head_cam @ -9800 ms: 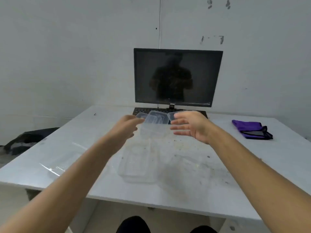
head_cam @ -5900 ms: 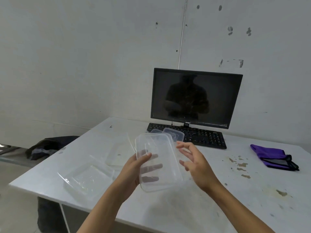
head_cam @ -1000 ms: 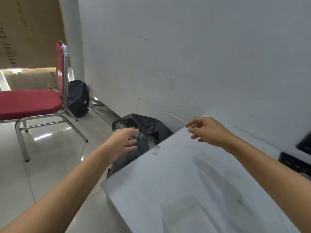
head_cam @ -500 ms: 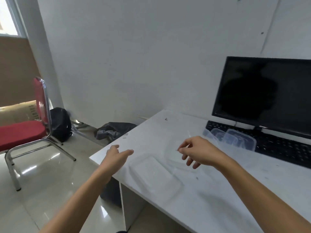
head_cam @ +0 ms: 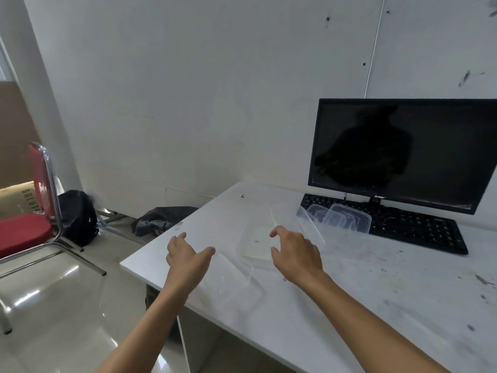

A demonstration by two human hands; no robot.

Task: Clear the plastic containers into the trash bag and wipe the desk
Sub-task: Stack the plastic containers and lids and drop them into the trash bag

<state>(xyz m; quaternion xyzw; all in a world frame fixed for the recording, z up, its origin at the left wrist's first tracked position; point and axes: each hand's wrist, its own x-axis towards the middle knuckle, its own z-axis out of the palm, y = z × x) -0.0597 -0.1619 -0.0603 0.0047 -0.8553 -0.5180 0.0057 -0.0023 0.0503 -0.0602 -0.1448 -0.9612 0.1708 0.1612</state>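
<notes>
Head view: both bare hands reach out over the white worktop [head_cam: 349,305] at centre frame. The left hand [head_cam: 185,258] hovers above the worktop's left corner, its grip open, thumb spread wide, holding nothing. The right hand [head_cam: 294,254] hangs with fingers curled downward and apart, grip open and empty, over a clear shallow container [head_cam: 258,244] lying flat on the worktop. A second clear piece [head_cam: 234,278] lies just below it between the two hands, blurred, so its exact shape is hard to tell. To the right of centre, two more clear lidded containers [head_cam: 347,218] rest on the left end of a black keyboard [head_cam: 419,230], in front of a dark monitor [head_cam: 398,152]. The black trash bag [head_cam: 161,220] sits on the floor beyond the worktop's left edge, against the wall. A red chair [head_cam: 32,222] stands at the left of the frame, a black backpack [head_cam: 78,216] behind it. Dried stains speckle the worktop at lower right.
</notes>
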